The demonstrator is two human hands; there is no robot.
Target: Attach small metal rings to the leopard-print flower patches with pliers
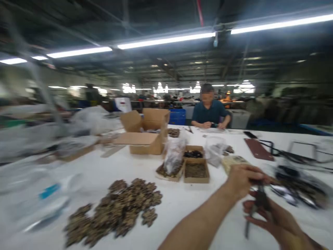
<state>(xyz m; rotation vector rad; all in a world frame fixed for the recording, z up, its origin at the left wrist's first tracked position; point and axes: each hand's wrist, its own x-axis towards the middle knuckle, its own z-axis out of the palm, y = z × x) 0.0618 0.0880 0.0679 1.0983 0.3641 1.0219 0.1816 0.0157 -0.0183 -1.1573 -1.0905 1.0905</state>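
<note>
My right hand [282, 218] is wrapped around a dark pair of pliers [262, 199], whose jaws point up and whose handles spread downward. Just above the jaws, my left hand [240, 178] has its fingers pinched together. Whatever lies between those fingertips is too small and blurred to name. To the left, a pile of brown, flower-shaped pieces [130, 205] is spread over the white table [179, 211]. Beyond my left hand lies a pale yellowish packet [234, 161].
Small cardboard trays [196, 180] of little parts stand mid-table beside a clear plastic bag [174, 156]. Behind them is an open cardboard box [145, 147]. Dark parts in plastic [301, 185] lie at right, near a brown panel [258, 149]. A person [210, 111] sits across the table.
</note>
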